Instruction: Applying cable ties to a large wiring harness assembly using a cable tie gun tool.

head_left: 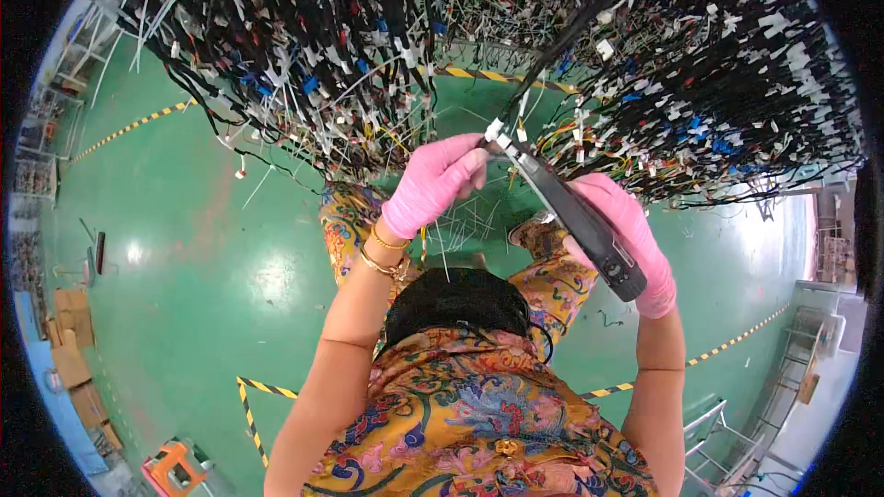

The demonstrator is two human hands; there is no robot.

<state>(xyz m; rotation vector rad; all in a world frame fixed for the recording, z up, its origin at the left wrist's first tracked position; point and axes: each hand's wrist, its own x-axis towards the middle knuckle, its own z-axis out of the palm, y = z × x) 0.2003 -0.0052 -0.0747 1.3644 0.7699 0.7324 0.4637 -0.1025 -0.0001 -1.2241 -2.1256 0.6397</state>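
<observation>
Both my hands wear pink gloves. My right hand (635, 230) is wrapped round a black cable tie gun (580, 221), which slants up and left toward a hanging bundle of cables. The gun's nose is at a white fitting (497, 133) on a black cable harness (552, 55). Beside that nose, my left hand (437, 179) is closed with its fingers pinched on the dark harness end. Fingers partly hide exactly what is pinched.
Dense hanging rows of black wire harnesses (359, 46) with white and blue connectors fill the far side. Loose white cable tie offcuts (470, 221) lie on the green floor (203, 258). Yellow-black tape (727, 345) marks the floor. Cardboard boxes (69, 359) stand at the left.
</observation>
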